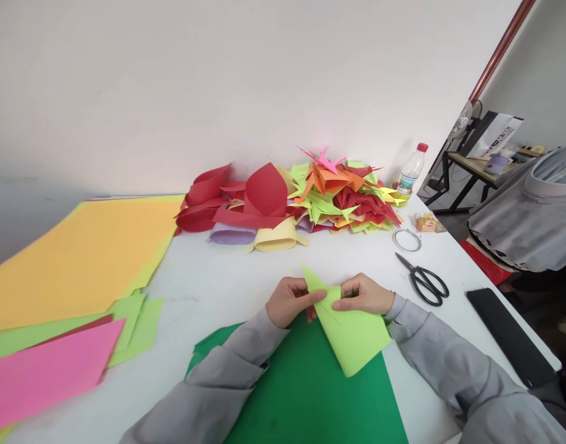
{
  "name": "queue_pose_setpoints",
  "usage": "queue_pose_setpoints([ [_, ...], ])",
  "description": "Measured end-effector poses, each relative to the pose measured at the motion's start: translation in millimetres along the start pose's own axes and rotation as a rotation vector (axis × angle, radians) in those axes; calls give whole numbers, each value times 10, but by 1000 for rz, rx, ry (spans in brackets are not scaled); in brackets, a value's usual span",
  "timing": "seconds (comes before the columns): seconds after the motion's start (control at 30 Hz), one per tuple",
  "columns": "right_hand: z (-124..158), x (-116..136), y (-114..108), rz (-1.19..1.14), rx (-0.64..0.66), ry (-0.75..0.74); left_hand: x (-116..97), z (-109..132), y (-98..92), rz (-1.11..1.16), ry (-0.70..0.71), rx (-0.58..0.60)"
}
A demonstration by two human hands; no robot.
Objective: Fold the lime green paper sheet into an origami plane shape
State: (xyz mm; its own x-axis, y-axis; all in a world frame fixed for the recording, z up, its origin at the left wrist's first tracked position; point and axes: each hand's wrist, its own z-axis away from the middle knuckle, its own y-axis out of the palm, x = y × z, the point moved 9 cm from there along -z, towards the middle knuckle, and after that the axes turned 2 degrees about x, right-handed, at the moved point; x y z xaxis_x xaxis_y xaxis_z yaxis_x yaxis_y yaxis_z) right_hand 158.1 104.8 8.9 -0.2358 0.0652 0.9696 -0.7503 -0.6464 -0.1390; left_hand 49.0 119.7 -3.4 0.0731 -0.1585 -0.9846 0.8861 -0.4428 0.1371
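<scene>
Between my two hands is a folded sheet of light green paper (354, 339), held tilted above a large dark green sheet (306, 394). My left hand (292, 301) pinches its left edge near a pointed corner, thumb on top. My right hand (364, 296) grips the upper right part, thumb pressed on the face and fingers behind. The lower part of the light green paper comes to a blunt corner over the dark green sheet. Some fingertips of both hands are hidden behind the paper.
At the back lie red curled paper shapes (267, 194) and a pile of folded coloured paper (333, 191). On the right are a bottle (410, 172), a tape roll (407, 240), scissors (424, 280) and a black flat object (509, 336). Orange-yellow sheets (93, 253) and pink paper (52, 376) lie left.
</scene>
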Motion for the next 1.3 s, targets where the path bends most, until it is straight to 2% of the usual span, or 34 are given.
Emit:
queue_pose_setpoints([
  [0.23,-19,17,21,59,27,-66,-35,12,75,13,22,22],
  [0.43,10,94,45,129,29,-140,-138,51,92,21,137,3],
  [0.67,15,134,77,25,13,-133,-155,53,108,30,175,56],
  [0.9,11,60,89,-142,4,-82,-125,49,103,46,137,44],
  [1.07,8,109,97,4,16,-89,-54,43,69,59,86,-21],
  [1.17,4,137,45,54,-45,-100,38,36,28,104,22,-93],
  [1.3,7,145,-47,69,-160,-123,95,26,48,151,-28,-106],
])
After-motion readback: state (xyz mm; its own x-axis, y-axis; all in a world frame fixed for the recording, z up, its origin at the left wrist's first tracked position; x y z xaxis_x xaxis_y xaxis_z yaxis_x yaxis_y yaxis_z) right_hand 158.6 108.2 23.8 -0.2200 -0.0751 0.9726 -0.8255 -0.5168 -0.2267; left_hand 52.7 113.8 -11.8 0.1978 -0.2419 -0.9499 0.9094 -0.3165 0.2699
